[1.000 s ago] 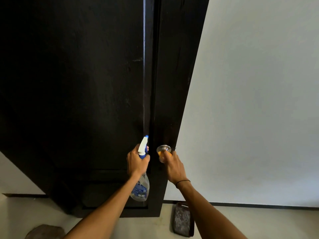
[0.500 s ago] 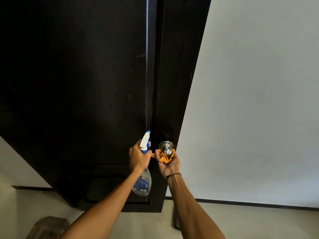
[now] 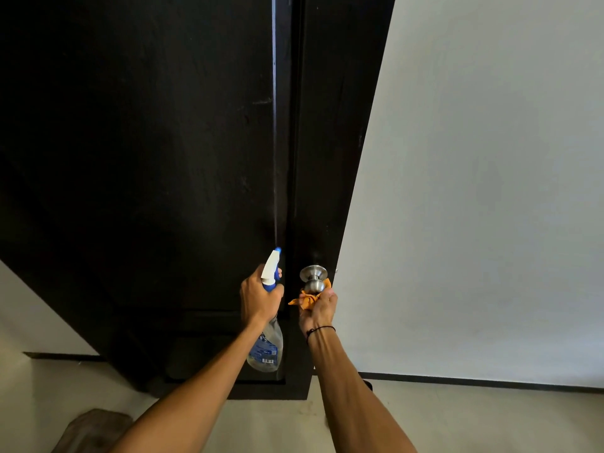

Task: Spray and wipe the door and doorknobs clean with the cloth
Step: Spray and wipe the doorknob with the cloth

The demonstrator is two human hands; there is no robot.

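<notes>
A dark wooden door fills the left and middle of the view, its edge turned toward me. A silver doorknob sticks out near that edge. My right hand grips a crumpled orange cloth pressed against the underside of the knob. My left hand holds a clear spray bottle by its neck, white and blue nozzle pointing up toward the door, just left of the knob.
A white wall with a dark skirting strip stands to the right. The floor is pale. A brown object lies on the floor at lower left.
My right hand turned from covering the knob to cupping it from below with the cloth, so the knob now shows. The view shifted slightly; the bottle stayed in my left hand.
</notes>
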